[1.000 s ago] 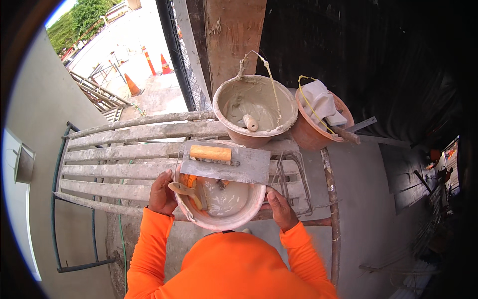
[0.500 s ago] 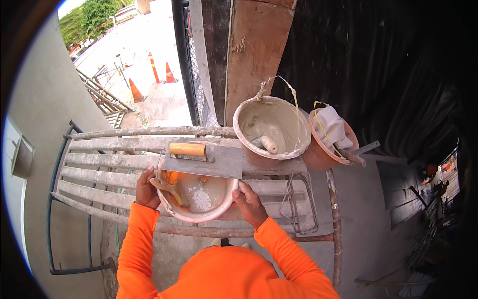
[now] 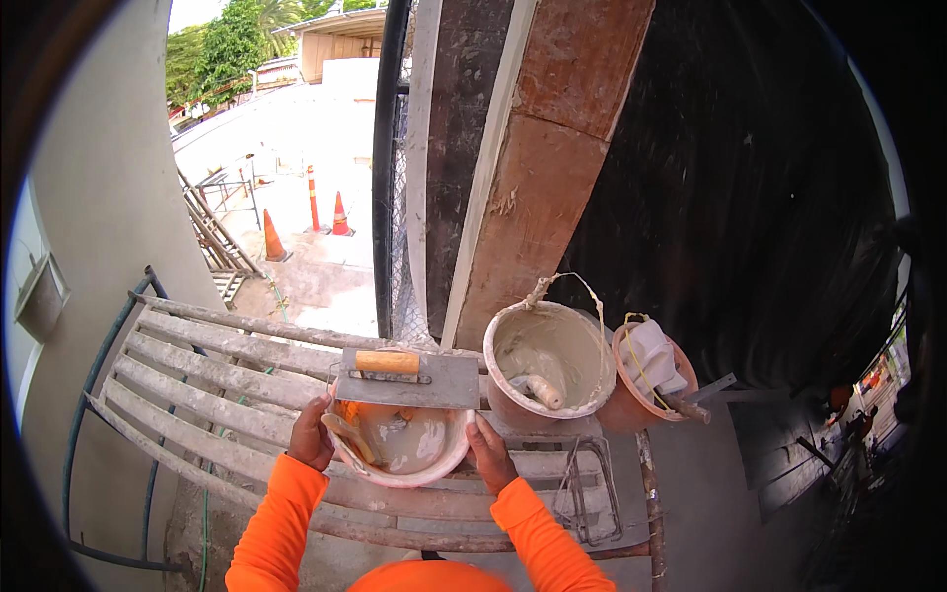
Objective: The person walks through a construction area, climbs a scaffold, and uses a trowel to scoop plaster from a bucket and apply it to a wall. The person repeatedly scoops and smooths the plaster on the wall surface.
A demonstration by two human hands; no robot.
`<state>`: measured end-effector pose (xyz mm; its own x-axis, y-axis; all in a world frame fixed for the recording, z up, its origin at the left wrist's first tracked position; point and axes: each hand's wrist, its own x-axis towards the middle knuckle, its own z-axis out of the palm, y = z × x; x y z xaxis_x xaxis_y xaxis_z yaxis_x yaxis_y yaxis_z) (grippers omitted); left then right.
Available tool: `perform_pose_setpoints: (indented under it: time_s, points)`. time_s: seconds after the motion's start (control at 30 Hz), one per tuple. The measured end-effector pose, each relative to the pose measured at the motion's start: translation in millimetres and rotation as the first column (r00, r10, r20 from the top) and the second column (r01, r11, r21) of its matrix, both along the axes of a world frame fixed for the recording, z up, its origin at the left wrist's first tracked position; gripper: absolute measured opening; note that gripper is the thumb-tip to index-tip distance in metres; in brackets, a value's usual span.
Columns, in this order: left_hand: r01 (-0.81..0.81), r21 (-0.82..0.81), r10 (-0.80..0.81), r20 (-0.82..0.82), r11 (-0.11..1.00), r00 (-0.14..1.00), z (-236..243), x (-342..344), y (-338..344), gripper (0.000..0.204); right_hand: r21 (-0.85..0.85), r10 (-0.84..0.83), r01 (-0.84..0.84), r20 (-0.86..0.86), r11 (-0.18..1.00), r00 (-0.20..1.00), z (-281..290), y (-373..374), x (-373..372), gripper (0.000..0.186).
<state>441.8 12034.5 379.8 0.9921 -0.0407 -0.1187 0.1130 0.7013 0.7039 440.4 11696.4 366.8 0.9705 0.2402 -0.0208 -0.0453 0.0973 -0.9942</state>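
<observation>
A bucket of cloudy water (image 3: 414, 479) sits over the slatted bench, gripped at its rim from both sides. My left hand (image 3: 313, 434) is closed on the left side, my right hand (image 3: 489, 454) on the right. Across the far rim lies a flat steel plastering trowel (image 3: 449, 385) with a wooden handle (image 3: 387, 362), touched by neither hand. Inside the bucket a wooden-handled tool (image 3: 352, 437) leans on the left wall; its lower end is hidden. Something orange (image 3: 367, 410) shows beside it, partly covered by the trowel.
To the right stand a bucket of grey plaster (image 3: 500, 392) holding a rounded-handle tool (image 3: 541, 392), and a reddish bucket (image 3: 692, 380) with a white cloth (image 3: 653, 357). Bent metal rods (image 3: 595, 493) lie on the bench (image 3: 212, 390). A black sheet (image 3: 730, 197) hangs behind; traffic cones (image 3: 273, 237) stand outside.
The view has tipped up, so everything sits lower in the picture. The water bucket looks smaller and closer to the plaster bucket. Both hands keep their hold; the trowel still lies across the rim.
</observation>
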Motion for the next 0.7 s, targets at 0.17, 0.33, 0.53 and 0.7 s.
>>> perform_pose_setpoints:
  time_s: [0.17, 0.33, 0.53, 0.7]
  points:
    - [0.021, -0.033, -0.023, -0.041, 0.999, 0.999, -15, -18, 13, 0.04, 0.036, 0.008, -0.007, -0.016, 0.999, 1.0, 1, -8, -30, 0.071]
    - [-0.217, 0.496, 0.315, -0.122, 0.841, 0.941, -32, -65, 21, 0.023, -0.54, -0.117, 0.264, 0.292, 0.799, 0.949, -14, -23, -98, 0.046]
    - [-0.614, 0.782, 0.197, 0.622, -0.107, 0.758, -34, -123, -3, 0.027, -0.723, 0.106, 0.429, 0.565, 0.541, 0.818, -41, -25, -158, 0.047]
    - [-0.626, 0.774, 0.074, 0.632, -0.093, 0.771, -39, -140, -28, 0.027, -0.768, 0.084, 0.457, 0.546, 0.449, 0.834, -69, -20, -168, 0.064]
